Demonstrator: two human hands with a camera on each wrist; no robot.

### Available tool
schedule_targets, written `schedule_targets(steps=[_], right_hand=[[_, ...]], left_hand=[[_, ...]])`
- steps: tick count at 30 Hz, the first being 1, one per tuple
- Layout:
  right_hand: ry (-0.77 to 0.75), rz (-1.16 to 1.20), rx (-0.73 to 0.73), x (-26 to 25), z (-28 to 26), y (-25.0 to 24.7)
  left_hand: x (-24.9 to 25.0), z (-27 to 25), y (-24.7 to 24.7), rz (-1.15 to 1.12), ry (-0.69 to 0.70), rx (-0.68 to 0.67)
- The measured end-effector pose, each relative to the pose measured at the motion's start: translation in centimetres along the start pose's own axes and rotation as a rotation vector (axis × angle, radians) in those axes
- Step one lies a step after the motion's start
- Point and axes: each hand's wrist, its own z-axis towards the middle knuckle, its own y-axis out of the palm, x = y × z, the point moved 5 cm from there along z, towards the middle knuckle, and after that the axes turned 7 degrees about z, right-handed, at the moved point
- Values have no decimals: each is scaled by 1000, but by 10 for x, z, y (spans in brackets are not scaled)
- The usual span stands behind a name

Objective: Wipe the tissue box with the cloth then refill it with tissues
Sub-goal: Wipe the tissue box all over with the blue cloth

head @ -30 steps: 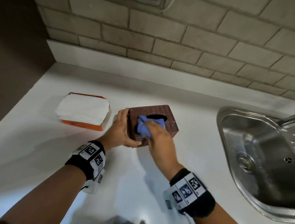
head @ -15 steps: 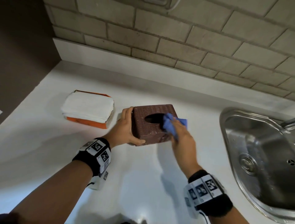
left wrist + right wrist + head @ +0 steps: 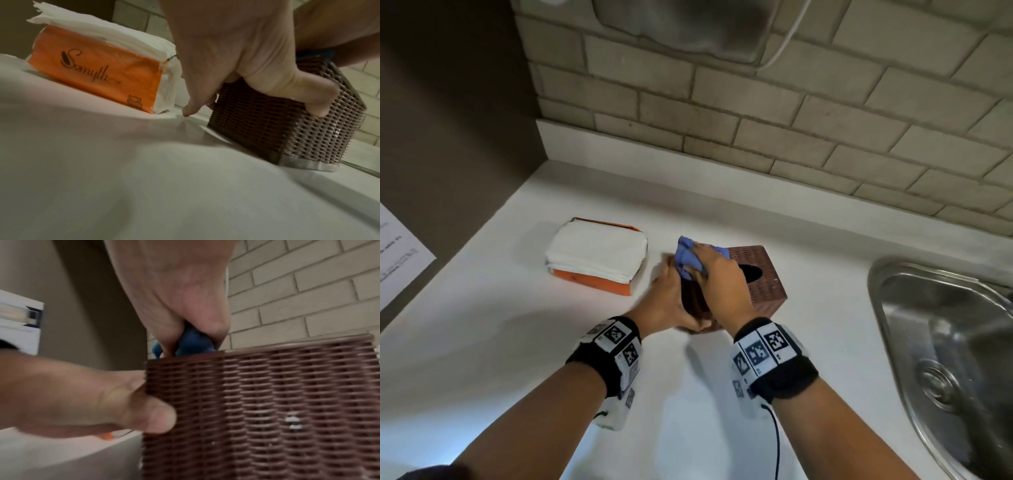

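Note:
A brown woven tissue box (image 3: 763,281) (image 3: 287,128) (image 3: 267,402) stands on the white counter (image 3: 517,342), turned corner-on toward me. My left hand (image 3: 671,301) (image 3: 236,56) grips its left side, thumb on the near face and fingers around the far side. My right hand (image 3: 719,281) (image 3: 174,296) clutches a bunched blue cloth (image 3: 688,255) (image 3: 191,342) and presses it on the box's top left edge. The oval slot (image 3: 751,274) in the top shows beside the right hand. An orange pack of white tissues (image 3: 599,260) (image 3: 98,68) lies left of the box.
A steel sink (image 3: 941,342) is sunk into the counter at the right. A brick-tiled wall (image 3: 756,120) runs behind, with a metal dispenser (image 3: 681,27) and a cable above. A dark side wall with a paper sheet (image 3: 397,250) stands at the left.
The right hand swept the cloth from the box's right end back to its top left edge. The box has been turned corner-on. The camera moved closer and tilted up.

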Motion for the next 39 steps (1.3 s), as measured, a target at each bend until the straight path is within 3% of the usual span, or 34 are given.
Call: schedule_targets(steps=[3,9,13,16,22,26,33,37,39], right_hand=[[101,143,142,18,3,-35],[379,-290,158,76,-6,-97],[131,-180,101,35,-29,-36],[31,-153,79,14,-58,-4],[-3,-100,207,63,-82,-64],[195,233,414,73,-81,-112],[349,1397,488,66,-91,-128],[312,1544,492,53,-97,-129],[196,1414,518,44,-95,-133]], left_hand=[[4,-4,-6,31,17,43],[5,-6,-4,34,-4,-6],[3,-3,-3,27,-11,23],[-3,-1,-1,0,0,3],[-1,-4,-3,-11,15,-16],[3,-7,-6,-155,-45,-30],[20,-16,-27,-492,-189,-41],[26,-24,-23,-522,-278,-106],[25,-27,-21,-517,-319,-110]])
